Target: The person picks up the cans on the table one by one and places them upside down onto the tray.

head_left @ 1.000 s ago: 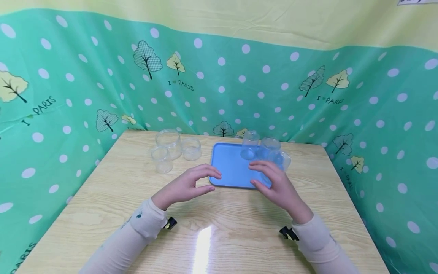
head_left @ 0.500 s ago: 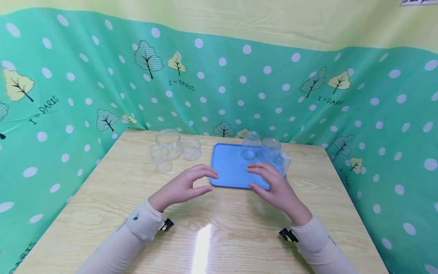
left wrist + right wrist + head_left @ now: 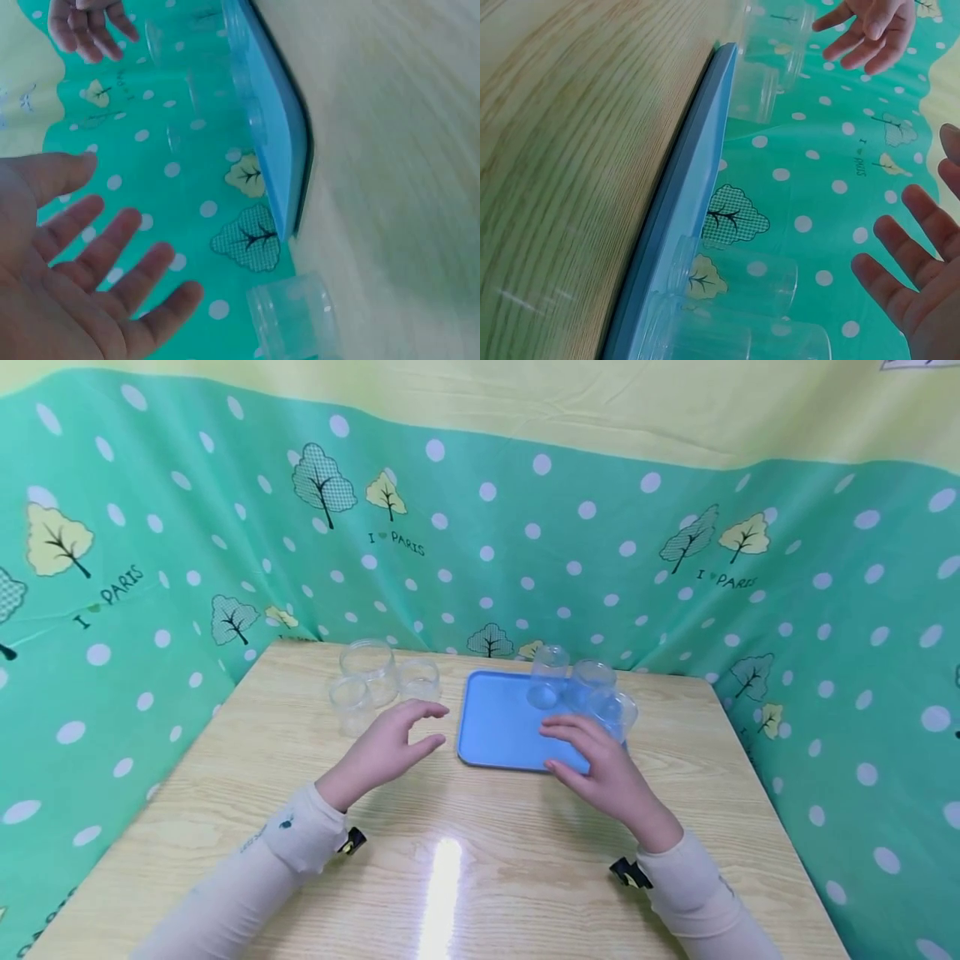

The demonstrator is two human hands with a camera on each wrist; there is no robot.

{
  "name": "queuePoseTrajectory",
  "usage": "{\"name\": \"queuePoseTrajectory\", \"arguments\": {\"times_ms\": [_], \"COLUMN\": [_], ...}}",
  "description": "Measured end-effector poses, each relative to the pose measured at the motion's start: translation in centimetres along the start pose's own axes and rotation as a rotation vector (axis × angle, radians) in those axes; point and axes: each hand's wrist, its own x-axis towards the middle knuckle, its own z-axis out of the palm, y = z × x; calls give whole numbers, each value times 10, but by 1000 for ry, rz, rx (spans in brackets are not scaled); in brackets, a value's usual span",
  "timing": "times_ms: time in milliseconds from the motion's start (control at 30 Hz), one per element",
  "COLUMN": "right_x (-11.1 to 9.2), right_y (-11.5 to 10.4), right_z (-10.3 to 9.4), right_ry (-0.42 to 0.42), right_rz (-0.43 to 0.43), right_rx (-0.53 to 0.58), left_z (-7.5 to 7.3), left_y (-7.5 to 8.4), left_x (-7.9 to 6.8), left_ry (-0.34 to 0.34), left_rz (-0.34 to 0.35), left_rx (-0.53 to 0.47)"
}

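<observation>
Both hands hover over the wooden table, holding nothing. My left hand (image 3: 386,745), fingers relaxed and spread from the thumb, is left of the blue tray (image 3: 498,727), close in front of a group of clear glass jars: a wide one (image 3: 367,662), a small one (image 3: 420,680) and a narrower one (image 3: 351,697) partly behind the hand. My right hand (image 3: 596,764) hangs above the tray's front right part, fingers loosely bent. On the tray's right side stand a tall clear jar (image 3: 550,672), a wider one (image 3: 594,677) and another (image 3: 617,710), partly behind the right hand.
The light wooden table (image 3: 525,868) reflects a bright light strip at its front. A green dotted curtain (image 3: 487,543) with printed trees encloses the back and both sides. Small black clips sit at both wrists.
My left hand has moved left and slightly away from me, off the tray's edge toward the left jars. My right hand has barely shifted; the jars and tray stay put.
</observation>
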Motion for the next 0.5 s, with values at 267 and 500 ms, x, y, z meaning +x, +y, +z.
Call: {"name": "queuePoseTrajectory", "arguments": {"times_ms": [267,500], "right_x": [0,-2], "right_y": [1,1], "right_z": [-1,-1], "right_ry": [-23,-24], "right_rz": [7,-7], "right_rx": [-1,-13], "left_z": [-23,-45], "left_y": [-5,-1], "left_x": [9,23], "left_ry": [12,0], "left_rz": [-55,-62], "left_rx": [92,232]}}
